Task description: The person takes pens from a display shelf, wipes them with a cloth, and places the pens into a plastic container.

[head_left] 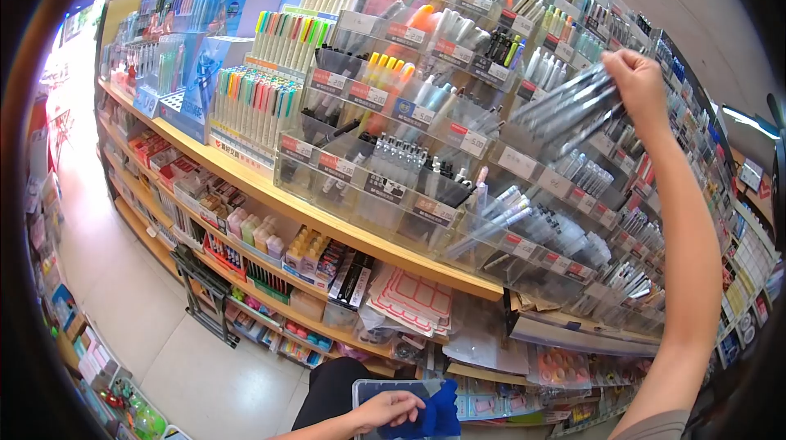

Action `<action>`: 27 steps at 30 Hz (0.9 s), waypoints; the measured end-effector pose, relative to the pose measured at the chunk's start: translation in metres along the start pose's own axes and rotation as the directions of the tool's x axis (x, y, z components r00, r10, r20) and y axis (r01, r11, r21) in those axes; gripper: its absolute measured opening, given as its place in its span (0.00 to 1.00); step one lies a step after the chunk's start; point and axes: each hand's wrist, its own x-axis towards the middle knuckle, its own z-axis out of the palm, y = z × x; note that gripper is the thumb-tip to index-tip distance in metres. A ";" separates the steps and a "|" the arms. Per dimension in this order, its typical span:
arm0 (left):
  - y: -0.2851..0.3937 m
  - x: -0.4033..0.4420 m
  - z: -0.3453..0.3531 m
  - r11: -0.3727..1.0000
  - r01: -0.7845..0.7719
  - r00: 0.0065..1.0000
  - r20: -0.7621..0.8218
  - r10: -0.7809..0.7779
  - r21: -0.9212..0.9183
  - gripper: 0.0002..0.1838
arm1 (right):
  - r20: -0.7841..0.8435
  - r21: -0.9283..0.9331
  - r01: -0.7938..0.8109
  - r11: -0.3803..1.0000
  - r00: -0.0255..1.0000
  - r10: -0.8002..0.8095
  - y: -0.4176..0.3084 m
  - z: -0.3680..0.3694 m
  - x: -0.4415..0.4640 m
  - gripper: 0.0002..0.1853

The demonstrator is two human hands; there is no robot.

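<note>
My right hand [634,84] is raised in front of the pen rack, its fingers closed round a bundle of pens [569,108]. The pens are smeared by motion, with dark and clear barrels pointing to the left. Low in the view, my left hand [389,410] has curled fingers pinched at the edge of a blue cloth [440,412]. Beneath that hand and the cloth is a clear plastic box [360,391], partly cut off by the bottom edge.
A tiered clear acrylic rack [360,203] full of pens and price labels stands on a wooden shelf edge [409,264]. Marker sets [254,104] stand to its left. Lower shelves hold bottles [266,231] and packets. A folded black stool [205,297] leans against them.
</note>
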 end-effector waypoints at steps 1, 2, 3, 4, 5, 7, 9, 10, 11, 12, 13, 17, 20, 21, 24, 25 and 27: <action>0.001 0.000 0.000 0.999 -0.026 0.999 -0.031 0.025 -0.043 0.19 | 0.048 -0.036 0.039 0.999 0.998 -0.037 -0.003 0.002 -0.015 0.15; 0.003 -0.001 0.000 0.995 -0.053 0.997 -0.064 0.048 -0.085 0.21 | 0.162 0.037 -0.001 0.999 0.987 -0.005 -0.013 0.008 -0.040 0.15; 0.002 0.000 -0.002 0.988 -0.092 0.995 -0.044 0.087 -0.122 0.27 | 0.228 0.091 0.002 0.996 0.973 -0.023 -0.010 0.019 -0.067 0.14; 0.007 -0.001 -0.001 0.976 -0.095 0.995 -0.029 0.091 -0.197 0.33 | 0.356 0.087 -0.055 0.995 0.934 0.020 -0.020 0.025 -0.099 0.13; 0.009 -0.001 0.002 0.957 -0.129 0.991 -0.011 0.131 -0.259 0.35 | 0.426 0.176 -0.083 0.981 0.905 0.000 -0.015 0.039 -0.134 0.12; 0.014 -0.002 0.006 0.929 -0.181 0.979 0.031 0.201 -0.324 0.41 | 0.617 0.184 -0.263 0.947 0.781 0.097 -0.016 0.059 -0.209 0.10; 0.011 -0.004 0.011 0.915 -0.198 0.970 0.066 0.236 -0.351 0.43 | 0.754 0.239 -0.483 0.842 0.639 0.152 -0.006 0.084 -0.288 0.09; 0.015 -0.009 0.016 0.919 -0.202 0.965 0.093 0.247 -0.339 0.44 | 0.787 0.257 -0.529 0.809 0.601 0.143 -0.003 0.095 -0.322 0.10; 0.009 -0.010 0.015 0.926 -0.189 0.962 0.130 0.242 -0.326 0.43 | 0.801 0.247 -0.579 0.777 0.573 0.172 0.002 0.108 -0.356 0.10; 0.003 -0.010 0.012 0.934 -0.175 0.958 0.166 0.235 -0.312 0.43 | 0.817 0.236 -0.628 0.742 0.542 0.199 0.004 0.119 -0.387 0.10; 0.003 -0.009 0.010 0.955 -0.017 0.982 0.177 0.073 -0.296 0.38 | 0.811 0.241 -0.681 0.692 0.533 0.242 0.000 0.126 -0.409 0.10; -0.002 -0.021 0.020 0.976 0.040 0.999 0.025 -0.036 -0.214 0.19 | 0.783 0.280 -0.806 0.522 0.506 0.361 -0.004 0.138 -0.460 0.10; -0.011 -0.009 0.015 0.999 0.038 0.999 -0.037 -0.039 -0.039 0.16 | 0.687 0.486 -0.801 0.350 0.597 0.414 0.006 0.143 -0.484 0.12; -0.005 -0.010 0.025 1.000 -0.011 0.996 -0.085 0.012 0.012 0.13 | 0.629 0.589 -0.764 0.265 0.639 0.444 0.007 0.144 -0.488 0.14; 0.001 -0.013 0.031 0.967 -0.157 0.950 -0.239 0.204 0.200 0.10 | 0.845 0.455 -0.838 -0.301 0.301 0.441 0.015 0.121 -0.498 0.18; 0.004 -0.014 0.032 0.970 -0.185 0.930 -0.290 0.224 0.156 0.08 | 0.848 0.383 -0.914 -0.133 0.291 0.443 0.022 0.125 -0.520 0.21; 0.003 -0.013 0.026 0.952 -0.288 0.874 -0.379 0.305 0.101 0.11 | 0.893 0.118 -0.857 0.501 0.312 0.324 0.022 0.130 -0.550 0.22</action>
